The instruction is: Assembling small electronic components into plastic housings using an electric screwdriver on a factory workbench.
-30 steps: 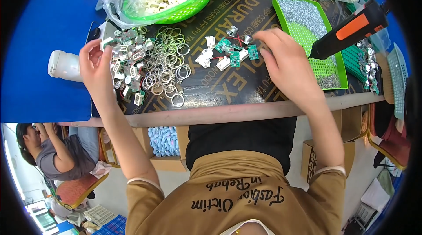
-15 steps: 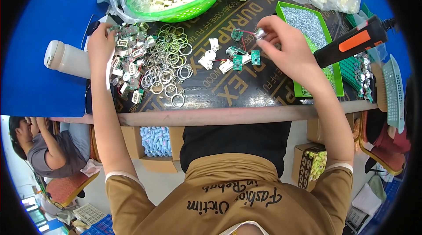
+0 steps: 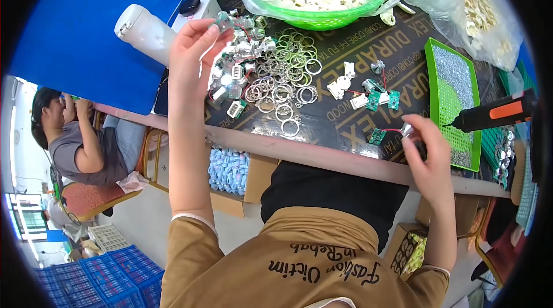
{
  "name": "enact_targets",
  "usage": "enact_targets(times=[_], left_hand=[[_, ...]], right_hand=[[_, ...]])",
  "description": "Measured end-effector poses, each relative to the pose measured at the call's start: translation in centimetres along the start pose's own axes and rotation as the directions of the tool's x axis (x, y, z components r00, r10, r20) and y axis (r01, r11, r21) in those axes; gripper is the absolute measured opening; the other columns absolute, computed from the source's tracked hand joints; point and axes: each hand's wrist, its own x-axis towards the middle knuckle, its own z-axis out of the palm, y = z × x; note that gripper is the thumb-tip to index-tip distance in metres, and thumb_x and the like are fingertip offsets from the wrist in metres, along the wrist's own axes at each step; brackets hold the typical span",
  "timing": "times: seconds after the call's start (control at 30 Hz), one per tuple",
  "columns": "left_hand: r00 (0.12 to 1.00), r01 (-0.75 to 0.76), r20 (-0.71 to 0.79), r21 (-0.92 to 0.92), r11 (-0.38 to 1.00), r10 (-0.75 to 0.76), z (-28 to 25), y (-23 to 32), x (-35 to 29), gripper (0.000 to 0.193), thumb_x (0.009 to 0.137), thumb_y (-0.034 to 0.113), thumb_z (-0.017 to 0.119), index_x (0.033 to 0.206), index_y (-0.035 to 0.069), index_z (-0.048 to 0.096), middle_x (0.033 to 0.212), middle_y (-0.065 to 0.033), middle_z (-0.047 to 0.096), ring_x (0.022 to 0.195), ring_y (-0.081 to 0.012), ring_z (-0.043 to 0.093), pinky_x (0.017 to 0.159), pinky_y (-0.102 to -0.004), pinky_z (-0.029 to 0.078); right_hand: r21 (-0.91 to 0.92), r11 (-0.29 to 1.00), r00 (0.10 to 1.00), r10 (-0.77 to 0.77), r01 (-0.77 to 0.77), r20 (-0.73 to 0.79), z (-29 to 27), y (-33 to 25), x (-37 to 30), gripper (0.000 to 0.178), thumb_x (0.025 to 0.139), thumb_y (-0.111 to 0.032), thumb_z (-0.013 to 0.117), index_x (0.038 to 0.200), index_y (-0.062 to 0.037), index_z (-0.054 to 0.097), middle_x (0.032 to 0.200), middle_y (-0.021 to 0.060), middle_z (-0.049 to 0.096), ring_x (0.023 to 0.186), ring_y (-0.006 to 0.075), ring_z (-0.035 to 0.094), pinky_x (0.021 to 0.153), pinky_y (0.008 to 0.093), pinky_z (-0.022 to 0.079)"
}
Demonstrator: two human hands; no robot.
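Both our hands were occupied. Right hand (image 3: 431, 152): thumb and forefinger pinched a small silver metal cone (image 3: 408, 130); its thin red wire (image 3: 391, 130) ran left from that grip to a small square green circuit board (image 3: 377, 136), lying on the black printed tabletop (image 3: 322, 125) near its front edge. Left hand (image 3: 193, 48): fingertips gripped a small clear-and-green part (image 3: 223, 20), too small for us to identify. Just right of and below that grip lay a mixed pile of white, silver and green parts (image 3: 236, 69), then silver metal rings (image 3: 288, 72) further right. Lime-green perforated plastic tray (image 3: 452, 115) sat right of the right grip.

We read the step as picking out wired parts, one per hand. Next move, in our judgement, called for a light right pinch and slack wire, so the board wouldn't get yanked.
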Motion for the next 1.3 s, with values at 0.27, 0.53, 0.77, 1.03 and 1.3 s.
enact_targets(times=[0.27, 0.53, 0.77, 1.03, 1.3], left_hand=[[0.975, 0.176, 0.188, -0.322, 0.930, -0.120, 7.6, -2.1, -7.0, 0.011, 0.084, 0.004, 0.054, 0.093, 0.000, 0.050, 0.096, -0.0084, 0.056, 0.083, -0.0181, 0.058, 0.075, -0.0330, 0.050], [0.912, 0.197, 0.409, -0.351, 0.916, -0.039, 13.3, -3.0, -10.7, 0.026, 0.085, 0.008, 0.053, 0.108, -0.005, 0.051, 0.101, -0.0105, 0.054, 0.085, -0.0166, 0.057, 0.077, -0.0292, 0.048], [0.893, 0.108, 0.449, -0.247, 0.963, 0.014, 13.5, -3.8, -11.6, 0.027, 0.073, -0.007, 0.062, 0.098, -0.003, 0.051, 0.099, -0.0145, 0.056, 0.083, -0.0185, 0.058, 0.074, -0.0299, 0.050], [0.724, -0.626, 0.553, 0.274, 0.730, 0.413, 13.5, -3.0, -11.4, 0.026, 0.063, 0.001, 0.071, 0.088, 0.002, 0.062, 0.084, -0.0111, 0.061, 0.075, -0.0242, 0.060, 0.064, -0.0312, 0.049], [0.884, -0.466, 0.289, 0.586, 0.663, 0.366, 8.8, -2.5, -8.5, 0.012, 0.069, 0.000, 0.063, 0.081, 0.003, 0.062, 0.081, -0.0087, 0.062, 0.073, -0.0207, 0.059, 0.069, -0.0301, 0.046]], right_hand=[[-0.310, 0.940, 0.982, -0.174, 0.145, -0.070, 1.6, -1.2, -0.1, 0.035, 0.069, -0.002, 0.061, 0.103, -0.0019, 0.054, 0.102, 0.0150, 0.053, 0.096, 0.0339, 0.049, 0.082, 0.0386, 0.041], [0.886, 0.464, 0.997, 0.076, -0.005, -0.035, 5.9, -2.3, -0.5, 0.047, 0.076, -0.001, 0.061, 0.119, -0.0017, 0.043, 0.116, 0.0084, 0.047, 0.102, 0.0175, 0.050, 0.087, 0.0307, 0.042], [0.325, 0.898, 0.865, -0.108, 0.296, -0.491, 4.5, -0.6, -1.7, 0.030, 0.067, 0.005, 0.065, 0.095, -0.0006, 0.057, 0.095, 0.0095, 0.054, 0.080, 0.0185, 0.056, 0.068, 0.0272, 0.046], [-0.169, 0.844, 0.660, -0.508, 0.508, -0.553, 4.6, 0.1, -1.9, 0.027, 0.066, 0.001, 0.067, 0.090, -0.0041, 0.056, 0.088, 0.0094, 0.058, 0.078, 0.0270, 0.059, 0.063, 0.0335, 0.050], [-0.040, 0.973, 0.895, -0.224, 0.226, -0.386, 5.1, 0.5, -2.6, 0.042, 0.066, 0.000, 0.066, 0.106, 0.0002, 0.052, 0.105, 0.0175, 0.057, 0.094, 0.0317, 0.056, 0.082, 0.0362, 0.044]])
